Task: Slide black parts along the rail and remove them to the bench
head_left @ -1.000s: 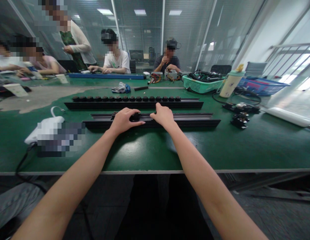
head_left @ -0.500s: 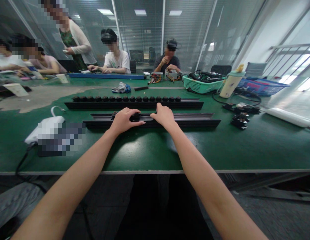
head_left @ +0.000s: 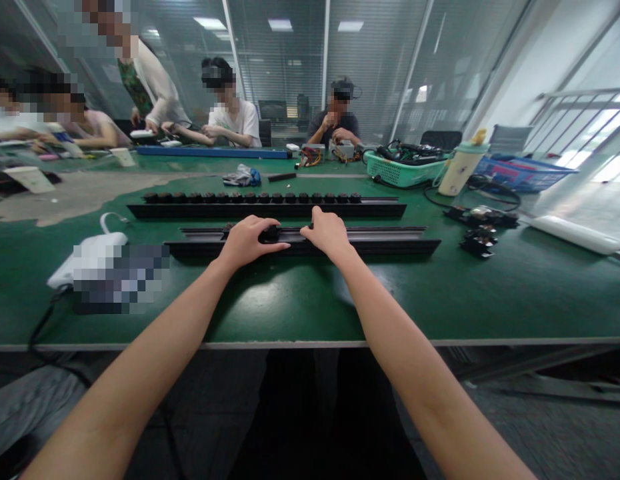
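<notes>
A long black rail (head_left: 390,247) with a grey channel along its top lies crosswise in front of me. My left hand (head_left: 245,243) straddles it, thumb along the front wall and fingers over the far side. Between thumb and index finger a round black part (head_left: 271,233) shows in the channel; another dark part is half covered by the hand. My right hand (head_left: 329,232) rests on the same rail, fingers curled, with a dark bit at the fingertips too small to name. Behind lies a second black rail (head_left: 270,211), holding a row of several round black parts.
A white device (head_left: 87,259) with a cable lies left. To the right are loose black parts (head_left: 480,240), a green basket (head_left: 407,172) of cables and a cream bottle (head_left: 463,167). A cloth (head_left: 243,176) lies beyond the rails. Several people work across the table.
My hands and the rails keep nearly the same positions. Across the table, the standing person has leaned down and lowered their hands to a white object.
</notes>
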